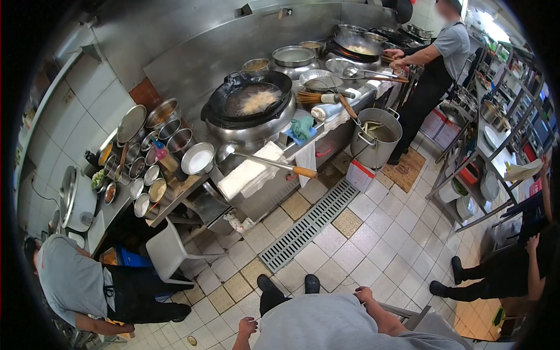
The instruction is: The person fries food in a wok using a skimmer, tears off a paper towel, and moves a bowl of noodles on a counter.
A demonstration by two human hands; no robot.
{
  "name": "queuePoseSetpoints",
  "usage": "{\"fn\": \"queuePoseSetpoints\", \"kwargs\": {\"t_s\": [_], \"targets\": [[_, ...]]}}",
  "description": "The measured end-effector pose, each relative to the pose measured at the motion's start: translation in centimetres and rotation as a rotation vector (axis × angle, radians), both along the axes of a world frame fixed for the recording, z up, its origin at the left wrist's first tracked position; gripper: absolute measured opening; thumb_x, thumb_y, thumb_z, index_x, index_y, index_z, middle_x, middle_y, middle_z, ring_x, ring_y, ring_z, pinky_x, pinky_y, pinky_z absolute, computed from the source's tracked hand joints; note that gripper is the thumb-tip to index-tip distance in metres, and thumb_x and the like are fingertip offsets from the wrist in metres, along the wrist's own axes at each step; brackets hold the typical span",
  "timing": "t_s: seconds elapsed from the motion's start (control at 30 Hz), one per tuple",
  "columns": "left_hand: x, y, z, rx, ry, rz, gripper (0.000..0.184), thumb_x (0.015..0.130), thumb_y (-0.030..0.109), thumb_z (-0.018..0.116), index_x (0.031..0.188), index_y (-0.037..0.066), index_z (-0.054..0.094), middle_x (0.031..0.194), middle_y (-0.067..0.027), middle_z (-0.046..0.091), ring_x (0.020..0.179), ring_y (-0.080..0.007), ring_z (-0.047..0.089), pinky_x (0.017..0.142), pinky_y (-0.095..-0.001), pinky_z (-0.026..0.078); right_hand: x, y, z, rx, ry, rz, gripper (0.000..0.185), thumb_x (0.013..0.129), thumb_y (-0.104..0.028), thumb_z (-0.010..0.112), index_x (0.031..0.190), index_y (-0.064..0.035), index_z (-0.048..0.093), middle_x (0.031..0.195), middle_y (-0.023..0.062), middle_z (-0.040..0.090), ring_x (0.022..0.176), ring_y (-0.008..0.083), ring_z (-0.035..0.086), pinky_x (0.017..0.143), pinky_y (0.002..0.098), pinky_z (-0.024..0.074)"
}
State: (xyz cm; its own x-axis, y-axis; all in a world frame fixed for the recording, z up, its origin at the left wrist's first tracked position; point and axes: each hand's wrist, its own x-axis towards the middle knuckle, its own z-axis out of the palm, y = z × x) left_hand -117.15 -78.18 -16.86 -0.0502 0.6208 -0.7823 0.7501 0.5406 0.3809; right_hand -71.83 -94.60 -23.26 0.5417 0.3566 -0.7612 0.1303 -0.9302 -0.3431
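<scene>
Ok so the biggest thing here is the steel stove point(268, 201), straight ahead of the wearer, with a long floor grate point(309, 224) in front that could be slippery, so I'd plant my feet carefully. Next the black wok point(274, 80), up on the stove and well apart from the hands, then the grey pot point(370, 156) to its right; I'd give that one room. White cloth point(245, 178) hangs over the stove's front edge with a ladle point(304, 171) lying across it, handle sticking out. Grab the wooden end imo, metal's probably hot. The pale food point(261, 102), maybe partly froth, sits in the wok, worth stirring gently. Hands: left hand point(248, 325) looks loosely curled, right hand point(364, 294) is beside the shirt hem, can't tell if either grips anything
</scene>
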Motion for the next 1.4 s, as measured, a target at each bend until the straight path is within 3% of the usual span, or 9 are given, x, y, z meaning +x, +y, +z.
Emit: {"fn": "queuePoseSetpoints", "kwargs": {"t_s": [1.4], "targets": [[0.0, -0.3, 0.1, -0.008, -0.013, -0.029, 0.034, 0.070, 0.001, 0.059, 0.104, 0.001, 0.054, 0.081, -0.0127, 0.062, 0.064, -0.0206, 0.061, 0.050, -0.0313, 0.051, -0.1, -1.0, -2.5, 0.029, -0.066, 0.023, 0.036, 0.058, -0.028, 0.067, 0.088, -0.0092, 0.066, 0.087, 0.0122, 0.064, 0.081, 0.0230, 0.061, 0.076, 0.0292, 0.0475]]}}
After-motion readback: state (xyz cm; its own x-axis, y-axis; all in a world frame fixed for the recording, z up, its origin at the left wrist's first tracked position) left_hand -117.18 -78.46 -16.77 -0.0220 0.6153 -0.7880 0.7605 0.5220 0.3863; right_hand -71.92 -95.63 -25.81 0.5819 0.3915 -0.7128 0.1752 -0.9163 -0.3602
